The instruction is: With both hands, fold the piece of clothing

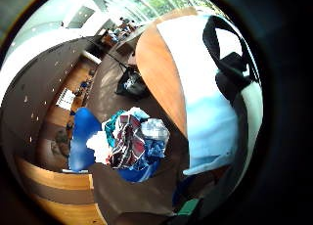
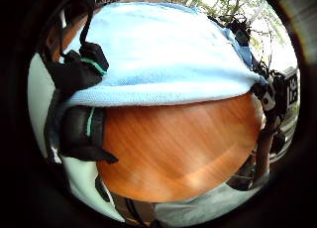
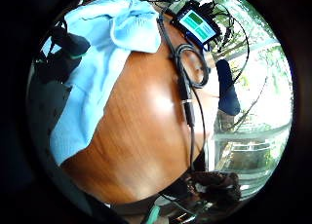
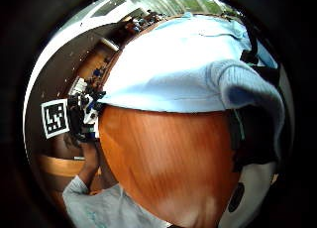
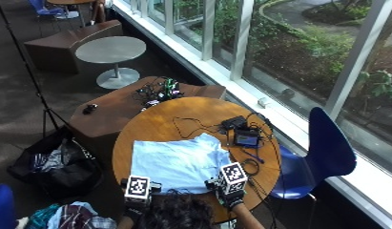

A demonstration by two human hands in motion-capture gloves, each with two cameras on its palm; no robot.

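A light blue garment lies spread flat on the round wooden table, its near hem at the table's front edge. My left hand is at the hem's left corner. In the left thumb side palm view its fingers curl on the cloth's edge. My right hand is at the hem's right corner. There the cloth folds over that hand's fingers, lifted a little off the wood. In the right little finger side palm view the garment runs away beside the dark fingers.
A small device with a green screen and looped cables lie on the table right of the garment. A blue chair stands at the right. A brown bench, a black bag and a clothes pile are at the left.
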